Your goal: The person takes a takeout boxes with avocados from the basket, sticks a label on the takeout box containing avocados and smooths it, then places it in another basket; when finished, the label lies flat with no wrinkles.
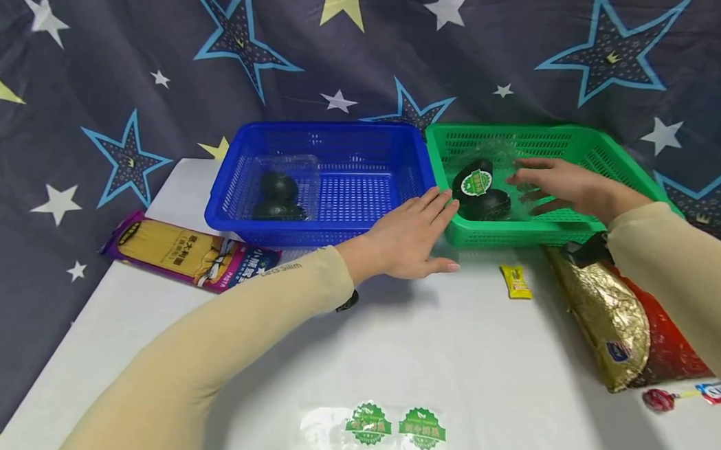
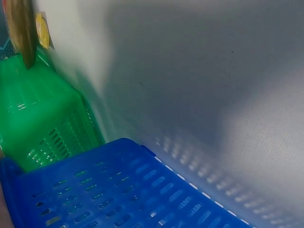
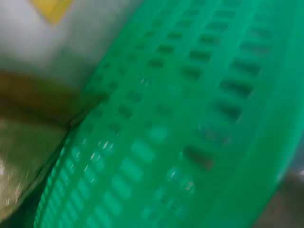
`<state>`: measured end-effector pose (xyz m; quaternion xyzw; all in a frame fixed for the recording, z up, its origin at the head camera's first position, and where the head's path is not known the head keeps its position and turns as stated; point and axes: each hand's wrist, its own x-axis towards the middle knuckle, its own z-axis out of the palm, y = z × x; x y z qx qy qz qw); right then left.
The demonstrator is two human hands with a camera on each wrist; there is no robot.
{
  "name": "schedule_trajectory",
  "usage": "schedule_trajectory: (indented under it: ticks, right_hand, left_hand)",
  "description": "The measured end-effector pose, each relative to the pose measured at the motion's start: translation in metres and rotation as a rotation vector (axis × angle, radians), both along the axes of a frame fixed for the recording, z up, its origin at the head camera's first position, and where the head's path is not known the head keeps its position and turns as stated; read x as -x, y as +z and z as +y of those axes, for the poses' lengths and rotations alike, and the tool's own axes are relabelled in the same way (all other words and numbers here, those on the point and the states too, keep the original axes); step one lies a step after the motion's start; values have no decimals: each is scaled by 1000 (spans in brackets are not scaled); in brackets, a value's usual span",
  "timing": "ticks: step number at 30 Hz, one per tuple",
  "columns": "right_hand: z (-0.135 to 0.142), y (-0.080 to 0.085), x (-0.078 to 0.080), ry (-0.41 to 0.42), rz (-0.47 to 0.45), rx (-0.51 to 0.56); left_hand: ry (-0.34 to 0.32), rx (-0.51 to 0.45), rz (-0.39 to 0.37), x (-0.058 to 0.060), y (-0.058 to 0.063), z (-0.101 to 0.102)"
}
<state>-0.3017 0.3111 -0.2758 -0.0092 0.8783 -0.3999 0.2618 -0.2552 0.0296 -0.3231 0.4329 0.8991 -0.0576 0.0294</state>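
Observation:
My left hand reaches to the corner where the two baskets meet, fingers straight, fingertips at the green basket's near left rim. My right hand is over the green basket, fingers spread and slightly bent, beside a clear plastic box of dark avocados. One of them bears a round green sticker. No grip on the box shows. In the blue basket lies another clear box with dark avocados. The wrist views show mostly basket walls, blue on the left and green on the right.
A pasta packet lies left of the blue basket. A small yellow candy, a gold and red bag and a lollipop are at the right. A clear sheet with two green stickers lies at the front.

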Motion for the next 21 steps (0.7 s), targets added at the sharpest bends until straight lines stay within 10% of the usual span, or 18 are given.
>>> schedule_trajectory:
  ticks: [21]
  right_hand:
    - [14, -15, -1, 165, -12, -162]
  left_hand:
    - [7, 0, 6, 0, -1, 1]
